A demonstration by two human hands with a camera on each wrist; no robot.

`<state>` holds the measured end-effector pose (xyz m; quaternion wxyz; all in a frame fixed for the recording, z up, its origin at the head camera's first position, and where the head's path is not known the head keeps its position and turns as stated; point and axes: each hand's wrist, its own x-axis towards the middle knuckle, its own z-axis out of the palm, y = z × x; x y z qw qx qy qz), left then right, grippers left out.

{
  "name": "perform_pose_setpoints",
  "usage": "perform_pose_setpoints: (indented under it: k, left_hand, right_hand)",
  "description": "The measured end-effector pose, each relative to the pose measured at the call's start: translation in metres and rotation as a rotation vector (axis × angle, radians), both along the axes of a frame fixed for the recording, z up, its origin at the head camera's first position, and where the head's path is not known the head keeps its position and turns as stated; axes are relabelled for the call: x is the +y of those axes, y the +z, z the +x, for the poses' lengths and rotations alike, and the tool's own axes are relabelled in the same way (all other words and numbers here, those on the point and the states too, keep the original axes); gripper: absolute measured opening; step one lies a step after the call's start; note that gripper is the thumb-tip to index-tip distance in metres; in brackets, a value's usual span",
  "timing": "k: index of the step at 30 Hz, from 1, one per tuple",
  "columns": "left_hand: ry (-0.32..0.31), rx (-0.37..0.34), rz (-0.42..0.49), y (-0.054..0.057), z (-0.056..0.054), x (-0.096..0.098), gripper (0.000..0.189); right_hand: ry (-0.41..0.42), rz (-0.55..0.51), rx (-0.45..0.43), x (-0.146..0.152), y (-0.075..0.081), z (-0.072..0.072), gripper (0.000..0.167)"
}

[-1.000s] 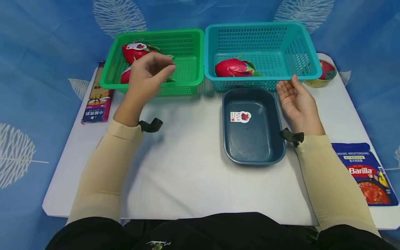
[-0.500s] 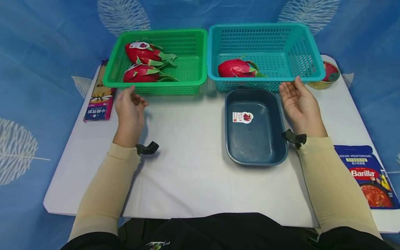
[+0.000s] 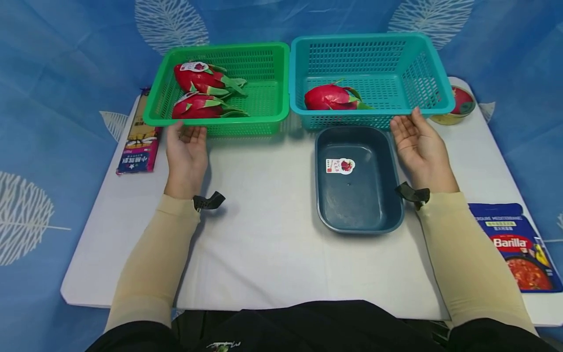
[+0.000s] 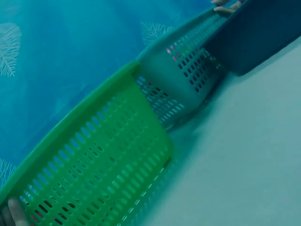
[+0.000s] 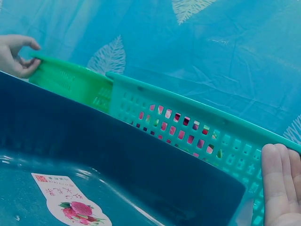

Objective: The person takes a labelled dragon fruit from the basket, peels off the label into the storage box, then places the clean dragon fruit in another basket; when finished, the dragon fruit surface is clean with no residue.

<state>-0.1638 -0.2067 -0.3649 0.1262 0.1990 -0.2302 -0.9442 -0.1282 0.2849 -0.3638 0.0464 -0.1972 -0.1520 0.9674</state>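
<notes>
The green basket [image 3: 259, 73] stands at the person's left on the white surface [image 3: 264, 220], beside the blue basket [image 3: 378, 61]; it contains two dragon fruits [image 3: 198, 110], the blue one a third. The left hand [image 3: 186, 159], thumb and fingers apart, meets its front rim; the right hand [image 3: 422, 146], fingers straight, touches the blue basket.
</notes>
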Motion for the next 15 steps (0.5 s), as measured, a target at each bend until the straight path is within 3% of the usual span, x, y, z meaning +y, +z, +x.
perform_pose_setpoints:
  k: [5,15]
  left_hand:
    - [0.029,0.002,0.058,-0.0001,-0.0053,0.0024,0.029]
    - [0.046,0.049,0.049,-0.007,-0.0081,0.0039,0.019]
  right_hand:
    - [0.003,0.007,0.01,-0.0004,-0.0007,-0.0001,0.04]
    - [0.017,0.024,0.022,-0.0012,-0.0004,0.0002,0.039]
